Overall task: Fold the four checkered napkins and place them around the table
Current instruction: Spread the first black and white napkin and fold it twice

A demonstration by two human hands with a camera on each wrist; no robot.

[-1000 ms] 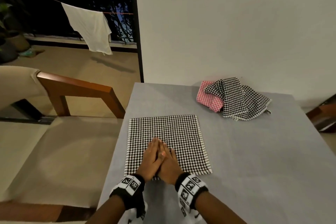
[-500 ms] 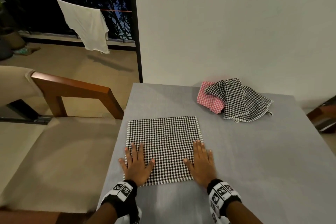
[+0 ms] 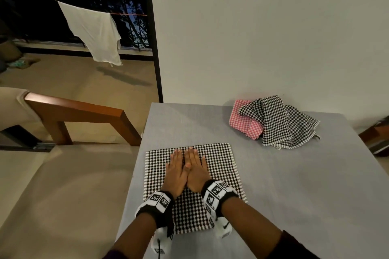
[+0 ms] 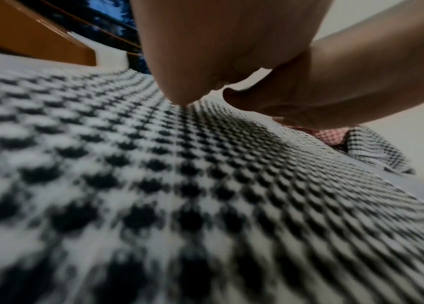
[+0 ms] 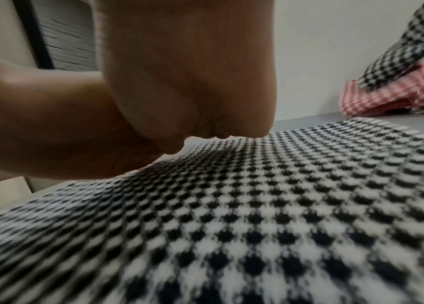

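Observation:
A black-and-white checkered napkin [image 3: 223,166] lies flat near the front left of the grey table [image 3: 294,185]. My left hand [image 3: 175,171] and right hand [image 3: 195,169] rest side by side on its far half, palms down with fingers straight, thumbs touching. In the wrist views the left palm [image 4: 205,51] and the right palm [image 5: 179,72] press on the same cloth [image 4: 205,185] [image 5: 257,205]. At the back right sits a heap of a pink checkered napkin [image 3: 245,121] under crumpled black-and-white napkins [image 3: 282,124].
A chair with a wooden arm [image 3: 84,111] and a beige seat [image 3: 63,195] stands against the table's left edge. A white wall [image 3: 273,48] runs behind the table. A white cloth [image 3: 94,31] hangs on a line outside, beyond a dark door frame [image 3: 154,48].
Half a second ago my hands lay apart at the napkin's near corners. They have since slid together and farther up the cloth, side by side in the middle.

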